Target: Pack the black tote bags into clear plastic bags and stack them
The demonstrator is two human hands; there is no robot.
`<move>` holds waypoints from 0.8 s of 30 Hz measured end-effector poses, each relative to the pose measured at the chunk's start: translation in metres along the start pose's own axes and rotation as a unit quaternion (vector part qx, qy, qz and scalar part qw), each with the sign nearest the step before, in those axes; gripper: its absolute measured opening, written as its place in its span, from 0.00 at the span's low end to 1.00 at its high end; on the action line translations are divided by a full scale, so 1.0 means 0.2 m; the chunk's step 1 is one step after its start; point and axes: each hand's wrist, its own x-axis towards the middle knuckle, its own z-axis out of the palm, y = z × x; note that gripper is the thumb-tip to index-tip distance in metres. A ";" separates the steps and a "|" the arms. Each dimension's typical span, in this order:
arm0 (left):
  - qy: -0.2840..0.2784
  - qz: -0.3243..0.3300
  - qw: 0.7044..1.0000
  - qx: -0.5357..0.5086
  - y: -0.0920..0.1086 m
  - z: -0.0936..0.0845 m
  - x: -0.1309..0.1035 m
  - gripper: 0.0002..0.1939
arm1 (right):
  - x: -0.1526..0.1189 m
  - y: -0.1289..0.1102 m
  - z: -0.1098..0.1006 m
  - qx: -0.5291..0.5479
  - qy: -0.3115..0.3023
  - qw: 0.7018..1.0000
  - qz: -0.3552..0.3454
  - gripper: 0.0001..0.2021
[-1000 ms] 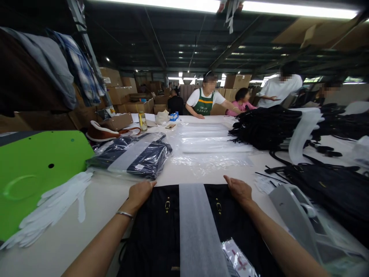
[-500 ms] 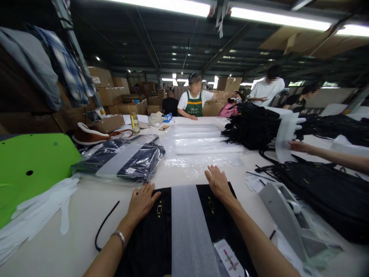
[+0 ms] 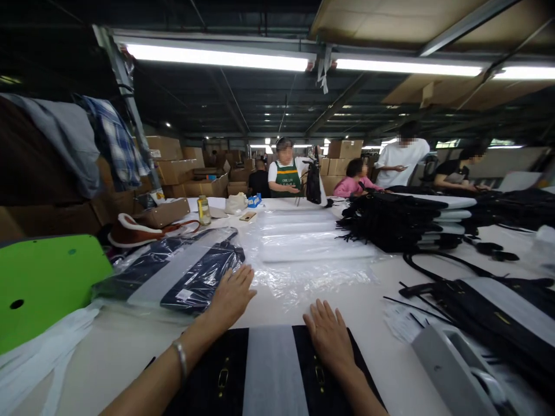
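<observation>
Directly before me lies a black bag (image 3: 203,375) with gold buckles, a strip of white tissue paper (image 3: 275,370) running down its middle. My right hand (image 3: 329,335) rests flat on the bag's upper right part, fingers stretched out. My left hand (image 3: 232,297) is beyond the bag's far left edge, fingers extended and holding nothing. It is close to a dark bag in clear plastic (image 3: 199,263); whether it touches the plastic I cannot tell. Past both hands lies a stack of clear plastic bags (image 3: 299,237).
A tape dispenser (image 3: 455,370) and another black bag with tissue (image 3: 485,306) lie to the right. Behind them is a pile of black bags (image 3: 403,219). At left are a green board (image 3: 47,283) and white gloves (image 3: 47,346). A co-worker (image 3: 286,173) holds up a bag across the table.
My left hand has left the bag's edge and reached forward. The view has tilted up. A tissue strip now lies on the right-hand bag, and the co-worker's arm there is gone.
</observation>
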 end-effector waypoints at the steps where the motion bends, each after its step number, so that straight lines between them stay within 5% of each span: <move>1: -0.010 0.005 1.000 -0.003 0.04 0.02 0.14 0.26 | 0.00 0.00 -0.01 0.005 0.001 1.000 0.003 0.30; 6: -0.047 -0.015 0.998 -0.029 0.22 0.26 0.73 0.30 | -0.01 -0.01 -0.02 0.031 0.013 0.999 0.009 0.29; 10: -0.077 -0.049 0.995 -0.050 0.23 0.49 0.97 0.30 | -0.01 0.00 0.00 0.056 0.034 0.998 0.019 0.29; 16: -0.114 -0.062 0.990 -0.063 0.17 0.70 1.04 0.18 | -0.01 0.00 0.03 0.087 0.061 0.994 0.041 0.26; 24: -0.065 -0.037 0.994 -0.082 0.13 0.65 1.01 0.12 | -0.01 0.00 0.03 0.066 0.070 0.994 0.045 0.24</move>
